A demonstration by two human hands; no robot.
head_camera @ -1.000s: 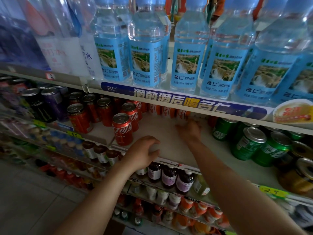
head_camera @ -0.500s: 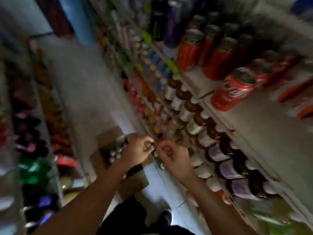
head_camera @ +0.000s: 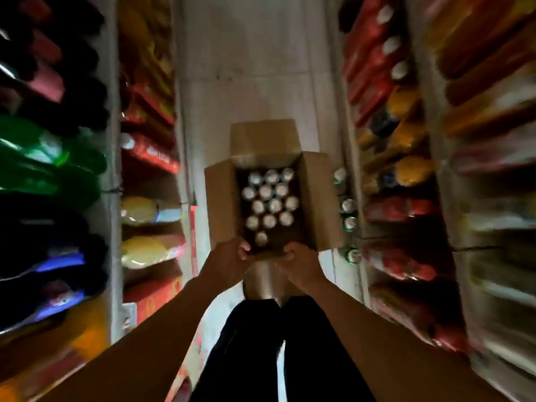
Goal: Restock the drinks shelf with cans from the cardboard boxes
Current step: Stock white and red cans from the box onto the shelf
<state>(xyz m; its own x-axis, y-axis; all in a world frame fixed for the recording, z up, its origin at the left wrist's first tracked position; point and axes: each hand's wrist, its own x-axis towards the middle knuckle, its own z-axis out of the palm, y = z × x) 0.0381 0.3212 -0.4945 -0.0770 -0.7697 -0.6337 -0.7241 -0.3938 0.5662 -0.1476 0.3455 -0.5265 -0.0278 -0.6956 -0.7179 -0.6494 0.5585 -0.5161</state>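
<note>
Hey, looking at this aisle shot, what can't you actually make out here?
- Silver-topped cans in the open brown cardboard box, head view: brand unreadable, sides hidden by the walls.
- Left hand and right hand: fingertips hidden at the box's near edge.
- Side shelves: motion blur smears labels.

The cardboard box (head_camera: 268, 198) sits open on the floor (head_camera: 246, 68) in the narrow aisle, flaps folded out, so the way in from above is free. Cans (head_camera: 269, 198) pack its far and middle rows; the near end holds one can with dark gaps beside it. Shelves (head_camera: 145, 158) crowd the box on both sides. Loose cans (head_camera: 348, 207) stand on the floor at its right flap. Beyond the box the floor runs open.
</note>
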